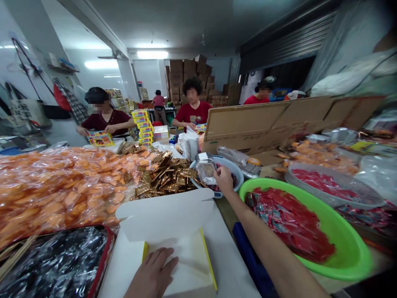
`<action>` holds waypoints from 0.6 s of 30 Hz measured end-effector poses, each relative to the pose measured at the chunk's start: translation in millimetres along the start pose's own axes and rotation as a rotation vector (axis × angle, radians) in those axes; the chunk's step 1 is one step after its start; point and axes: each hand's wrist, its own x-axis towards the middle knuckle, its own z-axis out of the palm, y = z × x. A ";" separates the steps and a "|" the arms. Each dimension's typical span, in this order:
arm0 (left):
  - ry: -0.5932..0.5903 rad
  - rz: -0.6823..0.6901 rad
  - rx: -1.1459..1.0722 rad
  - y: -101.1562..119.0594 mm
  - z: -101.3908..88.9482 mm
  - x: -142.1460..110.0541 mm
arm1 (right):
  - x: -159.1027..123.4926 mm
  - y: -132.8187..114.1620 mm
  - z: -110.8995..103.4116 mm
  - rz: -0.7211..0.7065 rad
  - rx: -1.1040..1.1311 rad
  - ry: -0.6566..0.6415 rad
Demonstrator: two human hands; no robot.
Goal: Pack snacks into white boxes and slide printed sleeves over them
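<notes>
My left hand (156, 269) lies with its fingers stretched out on the inside of an open white cardboard box (182, 215) with yellow edges, and holds nothing. Ahead and to the right, my right hand (223, 179) reaches over a light blue basin (231, 162). Its fingers are closed on the edge of a clear plastic tray (206, 169); whether that is one tray or a stack I cannot tell. Small gold-wrapped packets (164, 176) are heaped left of the basin. Dark and reddish small items in the basin are partly hidden by the tray and hand.
Orange pieces in clear film (68, 182) cover the left side. A red-rimmed tray (107, 248) of black packets stands front left. On the right are a green basin (356, 248) of red packets and a grey basket (369, 198). Cardboard (242, 124) stands behind; co-workers (192, 107) sit beyond.
</notes>
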 end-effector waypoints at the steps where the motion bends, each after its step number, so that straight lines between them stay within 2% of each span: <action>1: -0.010 0.015 -0.003 0.3 -3.2 1.3 | 0.6 1.3 -1.9 0.018 0.022 0.003; 5: -0.062 0.062 -0.013 -2.2 -9.5 4.4 | 4.1 7.1 -9.4 0.092 0.117 0.024; 14: -0.104 0.054 -0.012 -7.5 -6.8 2.8 | 7.7 15.9 -28.3 0.337 0.486 0.106; 18: -0.059 0.044 -0.013 -7.9 -7.5 4.3 | 7.4 21.0 -40.4 0.500 0.709 0.130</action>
